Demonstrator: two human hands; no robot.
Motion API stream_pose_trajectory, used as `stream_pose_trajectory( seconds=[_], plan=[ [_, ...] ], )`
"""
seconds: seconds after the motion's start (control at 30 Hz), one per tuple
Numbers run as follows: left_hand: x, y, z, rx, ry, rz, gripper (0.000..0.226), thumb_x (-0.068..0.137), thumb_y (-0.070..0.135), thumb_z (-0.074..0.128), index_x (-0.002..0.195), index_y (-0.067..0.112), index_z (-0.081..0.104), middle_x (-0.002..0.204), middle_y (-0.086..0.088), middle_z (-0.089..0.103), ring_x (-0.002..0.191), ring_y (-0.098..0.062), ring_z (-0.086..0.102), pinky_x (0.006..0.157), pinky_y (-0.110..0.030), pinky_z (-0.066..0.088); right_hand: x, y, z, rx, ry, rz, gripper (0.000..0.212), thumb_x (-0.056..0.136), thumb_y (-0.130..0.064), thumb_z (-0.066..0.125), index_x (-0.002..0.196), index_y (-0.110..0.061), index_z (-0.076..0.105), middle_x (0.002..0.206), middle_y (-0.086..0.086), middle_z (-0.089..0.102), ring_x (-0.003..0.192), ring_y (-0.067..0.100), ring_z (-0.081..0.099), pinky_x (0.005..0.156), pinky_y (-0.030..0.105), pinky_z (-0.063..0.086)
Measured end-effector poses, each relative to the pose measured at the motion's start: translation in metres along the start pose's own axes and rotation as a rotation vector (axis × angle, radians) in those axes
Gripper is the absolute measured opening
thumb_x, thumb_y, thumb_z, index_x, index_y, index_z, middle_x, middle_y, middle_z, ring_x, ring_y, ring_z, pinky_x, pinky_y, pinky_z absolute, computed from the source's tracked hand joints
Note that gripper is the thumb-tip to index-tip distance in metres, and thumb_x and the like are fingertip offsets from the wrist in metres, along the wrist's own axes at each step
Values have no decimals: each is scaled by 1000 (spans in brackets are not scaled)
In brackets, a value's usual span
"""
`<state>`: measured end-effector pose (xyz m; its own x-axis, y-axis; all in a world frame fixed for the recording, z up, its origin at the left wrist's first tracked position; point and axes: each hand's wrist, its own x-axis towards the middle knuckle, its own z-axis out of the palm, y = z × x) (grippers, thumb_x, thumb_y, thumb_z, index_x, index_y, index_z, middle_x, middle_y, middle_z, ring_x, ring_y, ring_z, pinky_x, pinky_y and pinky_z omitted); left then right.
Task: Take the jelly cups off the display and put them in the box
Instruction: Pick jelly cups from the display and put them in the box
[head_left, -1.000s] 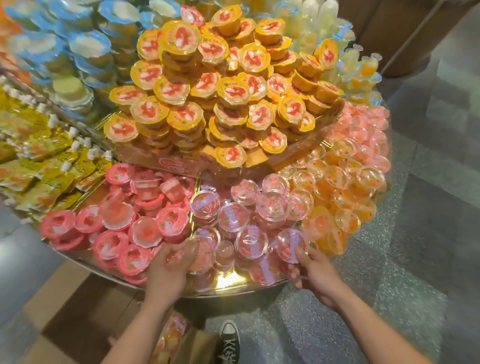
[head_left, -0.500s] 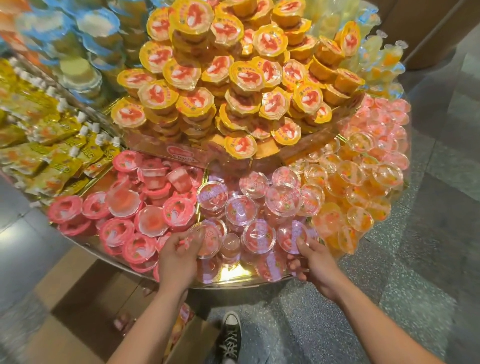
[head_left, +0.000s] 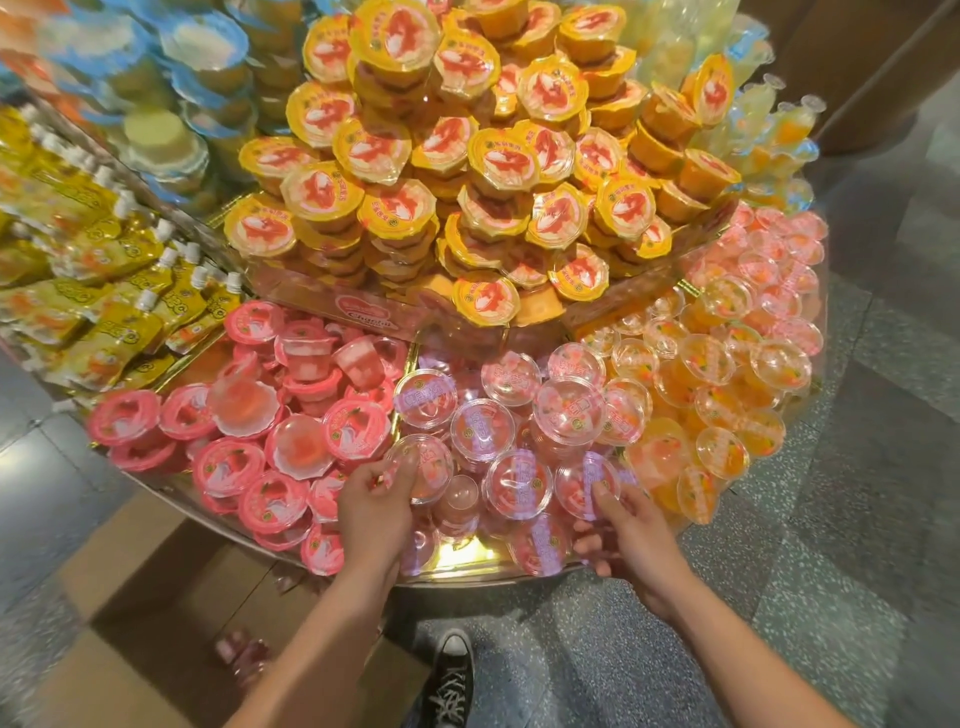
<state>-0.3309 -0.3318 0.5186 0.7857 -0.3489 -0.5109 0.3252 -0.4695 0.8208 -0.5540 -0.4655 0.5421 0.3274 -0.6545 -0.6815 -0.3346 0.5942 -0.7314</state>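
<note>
Both grips, left hand (head_left: 374, 501) and right hand (head_left: 631, 530), hold clear purple-labelled plastic jelly cups (head_left: 423, 467); lifting may topple piled neighbours (head_left: 517, 491).

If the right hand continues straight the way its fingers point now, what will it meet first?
The right hand points up-left, and its fingers touch a clear purple-labelled jelly cup. Pushed on, that cup would probably press the neighbouring clear cup, though depth is unclear.
</note>
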Motion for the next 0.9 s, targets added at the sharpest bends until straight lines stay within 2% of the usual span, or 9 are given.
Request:
stream_pose_trajectory(
  seconds=[0.07,0.17,0.33,0.43,0.63,0.73,0.8,0.9],
  plan=[
    [4,-3,3,18,21,-10,35,90,48,66,101,15,63,100,3,65,87,-10,59,65,-28,40,0,0,0,-3,4,1,25,101,-29,54,115,-8,54,79,14,68,56,23,62,40,27,44],
    [11,-7,5,38,40,-25,43,88,52,67,100,11,65,100,-5,68,88,-20,63,64,-30,40,0,-1,1,-11,11,6,24,102,-28,54,116,-8,53,82,16,68,57,24,62,42,28,44],
    [16,-8,7,120,55,-28,47,87,58,66,104,13,64,95,-5,69,84,-23,64,62,-31,40,1,0,1,-15,23,10,21,103,-26,54,114,-8,53,81,17,68,57,26,61,44,29,44],
    [15,-7,8,193,49,-10,56,88,61,62,115,12,61,89,-7,70,79,-23,66,64,-32,44,0,-1,2,-19,24,17,22,102,-27,55,112,-8,52,82,18,68,58,27,62,45,29,45],
    [15,-2,5,303,20,21,71,90,66,54,123,3,59,110,-16,67,99,-34,63,86,-42,50,-2,-3,0,-60,28,30,25,102,-29,55,119,-11,51,81,16,69,59,26,63,45,29,47],
    [10,0,2,317,-13,25,70,90,65,53,125,5,58,104,-13,67,92,-27,62,84,-39,49,-3,-3,1,-87,18,35,27,101,-32,55,122,-15,50,80,13,70,61,25,65,45,29,47],
    [6,-1,-1,313,-48,38,82,84,75,49,125,5,56,102,-17,68,85,-25,63,80,-38,51,-5,-2,1,-109,26,38,29,101,-34,55,123,-16,50,82,15,69,61,24,65,46,30,47],
    [-1,-2,-8,359,-94,49,95,77,87,42,139,15,48,112,-16,69,99,-31,68,86,-46,56,-9,0,-1,-218,120,-22,35,100,-38,55,126,-15,51,86,15,70,64,27,68,49,35,52]
  ],
)
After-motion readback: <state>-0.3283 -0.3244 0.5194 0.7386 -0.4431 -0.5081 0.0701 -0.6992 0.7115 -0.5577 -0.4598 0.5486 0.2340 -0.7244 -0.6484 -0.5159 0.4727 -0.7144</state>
